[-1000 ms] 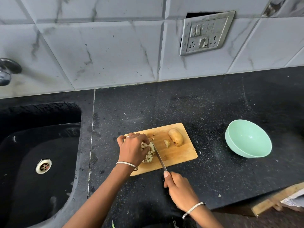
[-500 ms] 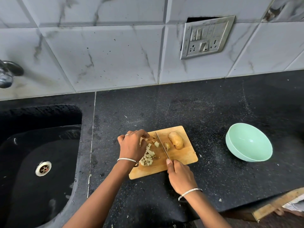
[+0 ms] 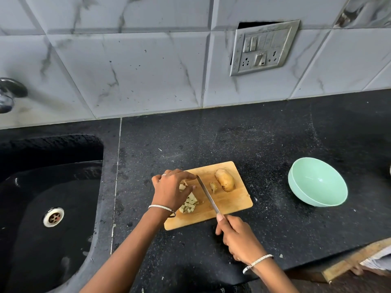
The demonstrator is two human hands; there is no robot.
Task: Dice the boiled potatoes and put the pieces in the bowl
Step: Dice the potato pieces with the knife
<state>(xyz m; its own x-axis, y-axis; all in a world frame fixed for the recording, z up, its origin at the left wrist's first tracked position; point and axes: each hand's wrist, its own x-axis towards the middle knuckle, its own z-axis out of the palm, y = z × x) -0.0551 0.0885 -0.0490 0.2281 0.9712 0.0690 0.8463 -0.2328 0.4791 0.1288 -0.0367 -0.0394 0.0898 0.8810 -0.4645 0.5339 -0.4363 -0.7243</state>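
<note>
Boiled potatoes: 1 whole potato [image 3: 225, 179] lies on the cutting board [image 3: 232, 205], beyond the right hand and clear of the blade, with 1 small offcut [image 3: 213, 187] just beside it. A heap of diced pieces [image 3: 189, 205] sits directly under the left hand's palm side.

Hands: the left hand [image 3: 171, 190] arches over a potato chunk [image 3: 182, 186], fingers curled down on it, judged to pin it for the cut with the fingertips tucked back from the edge. The right hand [image 3: 239, 237] is wrapped round the handle of the knife [image 3: 208, 195], forefinger extended toward the spine; the blade runs away from it, close along the left fingertips.

Bowl [image 3: 304, 187]: mint green, holding nothing visible, on the desk [image 3: 264, 144] well right of both hands. No pieces are transferred yet.

Surroundings: a black sink [image 3: 69, 187] lies left of the left hand, a tap [image 3: 9, 95] above it; a switch plate [image 3: 262, 49] is on the tiled wall. Nothing stands between board and bowl. Risk noted: blade proximity to the left fingers.
</note>
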